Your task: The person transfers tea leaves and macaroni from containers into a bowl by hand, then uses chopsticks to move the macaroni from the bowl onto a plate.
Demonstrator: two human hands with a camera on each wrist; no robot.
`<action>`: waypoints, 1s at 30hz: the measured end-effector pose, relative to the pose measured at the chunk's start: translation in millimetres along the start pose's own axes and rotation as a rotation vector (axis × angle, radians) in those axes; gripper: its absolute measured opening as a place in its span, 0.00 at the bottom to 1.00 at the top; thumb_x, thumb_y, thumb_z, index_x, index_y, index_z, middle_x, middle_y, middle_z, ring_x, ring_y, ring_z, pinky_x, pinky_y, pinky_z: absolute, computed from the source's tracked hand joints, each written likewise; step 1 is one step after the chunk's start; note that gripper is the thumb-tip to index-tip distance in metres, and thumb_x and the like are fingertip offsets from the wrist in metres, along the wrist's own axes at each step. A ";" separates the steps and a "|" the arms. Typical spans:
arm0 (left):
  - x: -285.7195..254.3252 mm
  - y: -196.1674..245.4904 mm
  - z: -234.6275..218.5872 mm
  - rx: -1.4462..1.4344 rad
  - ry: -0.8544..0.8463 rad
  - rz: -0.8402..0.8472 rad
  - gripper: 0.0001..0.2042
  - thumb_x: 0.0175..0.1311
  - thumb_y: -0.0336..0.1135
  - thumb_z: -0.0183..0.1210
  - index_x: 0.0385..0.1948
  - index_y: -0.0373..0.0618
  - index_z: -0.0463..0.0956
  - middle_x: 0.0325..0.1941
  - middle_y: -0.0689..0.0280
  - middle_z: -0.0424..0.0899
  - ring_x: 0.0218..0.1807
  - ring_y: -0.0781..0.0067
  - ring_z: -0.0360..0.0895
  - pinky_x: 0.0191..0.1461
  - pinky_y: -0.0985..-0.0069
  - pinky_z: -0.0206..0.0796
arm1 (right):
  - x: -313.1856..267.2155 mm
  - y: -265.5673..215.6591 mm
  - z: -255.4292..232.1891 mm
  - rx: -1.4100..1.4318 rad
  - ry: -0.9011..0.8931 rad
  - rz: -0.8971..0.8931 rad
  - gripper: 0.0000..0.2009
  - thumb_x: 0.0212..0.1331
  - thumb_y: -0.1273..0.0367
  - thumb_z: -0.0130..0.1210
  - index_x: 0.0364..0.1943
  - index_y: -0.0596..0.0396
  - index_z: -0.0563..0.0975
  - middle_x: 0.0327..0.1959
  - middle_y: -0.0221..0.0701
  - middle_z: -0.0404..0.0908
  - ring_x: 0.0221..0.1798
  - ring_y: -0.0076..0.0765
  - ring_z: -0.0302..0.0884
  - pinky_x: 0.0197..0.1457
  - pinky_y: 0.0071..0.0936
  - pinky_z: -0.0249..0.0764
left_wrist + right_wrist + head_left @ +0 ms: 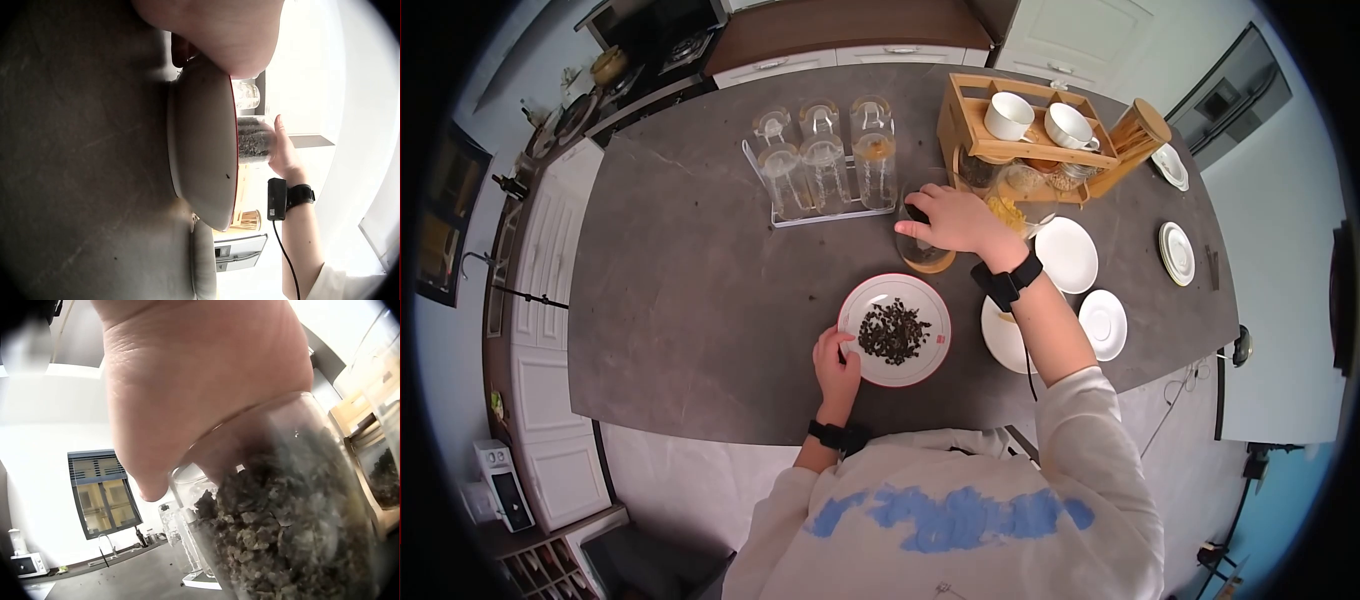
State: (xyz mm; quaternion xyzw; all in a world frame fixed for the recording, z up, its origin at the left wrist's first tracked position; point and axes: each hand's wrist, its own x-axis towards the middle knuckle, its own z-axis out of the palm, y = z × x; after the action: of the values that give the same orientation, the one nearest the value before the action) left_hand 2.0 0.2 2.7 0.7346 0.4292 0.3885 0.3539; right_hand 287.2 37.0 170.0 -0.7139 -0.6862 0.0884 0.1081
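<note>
At the near edge of the table my left hand [837, 372] pinches the rim of a white, red-edged plate [916, 374], thumb over the edge. Dark dried leaf-like pieces [893, 332] lie heaped on the plate. Just beyond it stands a clear glass jar [275, 544], filled with the same crumpled dark pieces. My right hand [957, 218] covers the jar's mouth from above; its thumb stays outside the rim. The other fingers reach down at the mouth and are mostly hidden, so I cannot tell whether they pinch any pieces.
Upside-down glasses [825, 170] stand in a rack behind the plate. A wooden shelf [970, 110] carries white cups [1008, 116] above and jars below. Right of the plate lie several white dishes [1067, 255]. A cable hangs from my right wrist.
</note>
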 end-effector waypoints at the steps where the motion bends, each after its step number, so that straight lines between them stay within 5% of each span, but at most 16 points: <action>1: 0.0 0.1 0.1 0.000 0.001 0.002 0.13 0.44 0.20 0.48 0.34 0.43 0.73 0.47 0.57 0.75 0.50 0.54 0.71 0.54 0.66 0.62 | 1.0 0.2 -0.6 0.003 -0.021 0.012 0.32 0.59 0.40 0.43 0.48 0.55 0.76 0.50 0.39 0.75 0.52 0.49 0.73 0.54 0.39 0.70; 18: 0.7 -3.4 -0.6 0.012 -0.007 0.011 0.13 0.45 0.21 0.48 0.34 0.43 0.73 0.47 0.58 0.75 0.49 0.55 0.70 0.53 0.67 0.62 | 13.4 2.0 -10.8 0.199 -0.204 0.095 0.30 0.60 0.42 0.44 0.42 0.59 0.76 0.40 0.47 0.79 0.44 0.54 0.76 0.46 0.40 0.71; 30: -0.9 -1.8 0.0 -0.022 -0.012 -0.019 0.13 0.45 0.22 0.50 0.35 0.45 0.73 0.49 0.57 0.75 0.51 0.52 0.69 0.58 0.63 0.58 | 11.2 3.5 -12.1 0.296 -0.042 0.020 0.21 0.64 0.52 0.46 0.39 0.58 0.77 0.33 0.46 0.79 0.38 0.54 0.76 0.41 0.39 0.71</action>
State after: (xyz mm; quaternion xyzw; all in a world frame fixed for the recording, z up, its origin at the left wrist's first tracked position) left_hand 1.0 0.0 0.9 0.7289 0.4295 0.3854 0.3684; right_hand 294.4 47.7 180.9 -0.6951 -0.6604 0.2047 0.1971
